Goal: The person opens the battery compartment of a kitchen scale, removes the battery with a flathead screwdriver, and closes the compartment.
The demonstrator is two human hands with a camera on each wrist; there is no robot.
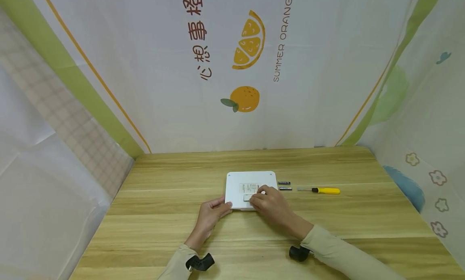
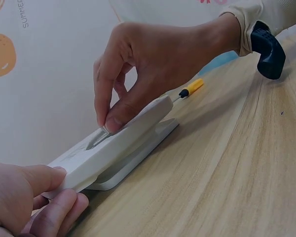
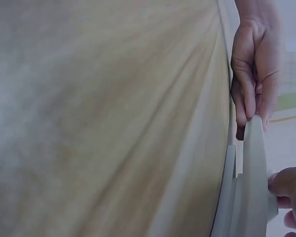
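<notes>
A white flat device [image 1: 236, 185] with rounded corners and a printed label lies tilted on its base, its back facing up. My left hand [image 1: 211, 212] grips its near left corner, thumb on top and fingers beneath. Over the near part of the back, my right hand [image 1: 272, 205] pinches a small pale piece, like a battery cover [image 3: 272, 205], between thumb and fingertips. The piece stands right at the recess [image 2: 95, 141] in the back. The right fingers partly hide the recess in the head view.
Two small batteries [image 1: 285, 188] lie on the wooden table [image 1: 163, 231] just right of the device. Farther right is a screwdriver [image 1: 327, 190] with a yellow handle. A printed curtain [image 1: 174, 118] hangs behind the table's far edge.
</notes>
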